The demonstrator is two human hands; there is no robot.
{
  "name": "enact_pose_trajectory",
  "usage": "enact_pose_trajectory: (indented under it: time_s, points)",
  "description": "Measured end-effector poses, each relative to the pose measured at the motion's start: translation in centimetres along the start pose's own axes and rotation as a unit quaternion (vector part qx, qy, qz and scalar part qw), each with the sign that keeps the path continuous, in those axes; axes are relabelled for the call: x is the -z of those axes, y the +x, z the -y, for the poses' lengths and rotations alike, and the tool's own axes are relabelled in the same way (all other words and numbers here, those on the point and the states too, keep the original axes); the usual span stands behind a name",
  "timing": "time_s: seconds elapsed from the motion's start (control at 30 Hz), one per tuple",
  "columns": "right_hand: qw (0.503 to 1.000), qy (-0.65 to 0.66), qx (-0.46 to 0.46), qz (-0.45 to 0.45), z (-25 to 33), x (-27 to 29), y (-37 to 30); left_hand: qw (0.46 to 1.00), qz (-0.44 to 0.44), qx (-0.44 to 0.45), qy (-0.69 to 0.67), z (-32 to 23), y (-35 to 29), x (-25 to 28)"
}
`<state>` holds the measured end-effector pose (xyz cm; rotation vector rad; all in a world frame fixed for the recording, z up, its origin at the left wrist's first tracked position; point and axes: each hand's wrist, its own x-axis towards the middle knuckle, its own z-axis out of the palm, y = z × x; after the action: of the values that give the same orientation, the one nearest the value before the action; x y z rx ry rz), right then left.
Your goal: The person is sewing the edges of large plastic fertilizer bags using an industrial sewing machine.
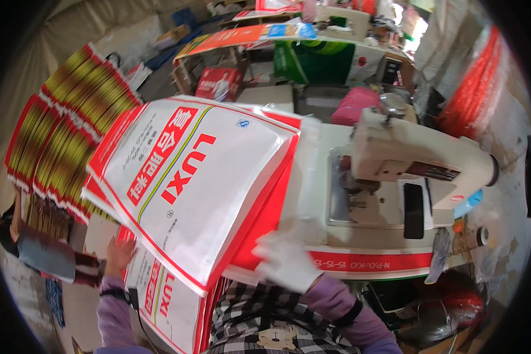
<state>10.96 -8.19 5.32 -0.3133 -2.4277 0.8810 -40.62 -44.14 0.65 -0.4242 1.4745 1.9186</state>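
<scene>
A large white woven bag [218,171] with red borders lies tilted across the left part of the sewing table, on top of other red-and-white bags. My right hand [288,262], in a white glove, is at its near right edge; the fingers are spread over the red side and slightly blurred. My bare left hand [120,255] lies with fingers apart by the upper edge of a lower stack of similar bags [177,304], close to my body. To the right of the bags stands a cream sewing machine [395,147], its needle area apart from the bag.
A black phone [413,210] lies on the machine's bed. Tall piles of folded bags [65,133] stand at the left, near another person [41,251]. Pink material [357,105] sits behind the machine; red strands [475,88] hang far right. A cable runs from my left wrist.
</scene>
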Motion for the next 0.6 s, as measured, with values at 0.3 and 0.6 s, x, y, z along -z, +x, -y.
enact_pose_trajectory:
  time_s: [0.3,0.6]
  points:
    - [0.946,-0.222,-0.153,-0.178,-9.6,-2.2,8.1,0.987,0.01,-0.065,0.145,18.9,-17.0,-0.8]
    - [0.99,0.041,0.061,0.122,5.9,-13.8,6.3,0.599,-0.438,-0.079,0.666,29.5,-28.5,25.7]
